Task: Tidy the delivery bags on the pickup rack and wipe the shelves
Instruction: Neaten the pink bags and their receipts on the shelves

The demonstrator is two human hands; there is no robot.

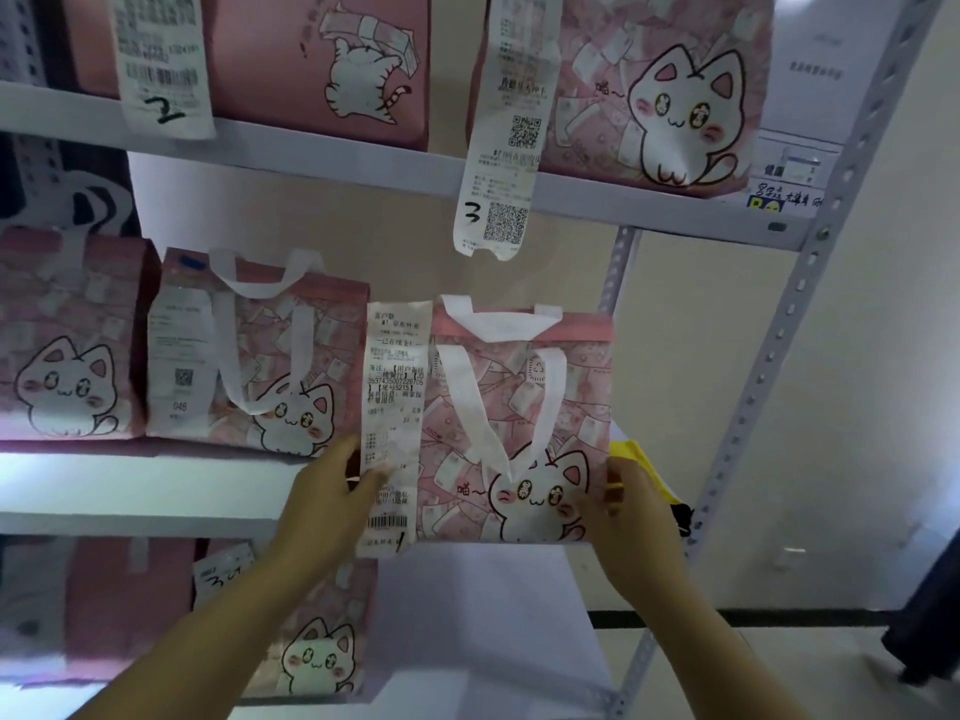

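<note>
Left hand (332,504): fingers gripping the pink cat-print bag (524,423) at its left edge, thumb on its receipt (396,392). Right hand (635,517): fingers gripping the right edge. Bag upright, white handles (551,397) drooping forward.

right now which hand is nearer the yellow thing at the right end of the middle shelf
Right. The right hand grips the bag at its right edge, just in front of the yellow thing; the left hand holds its left side, across the bag from it.
</note>
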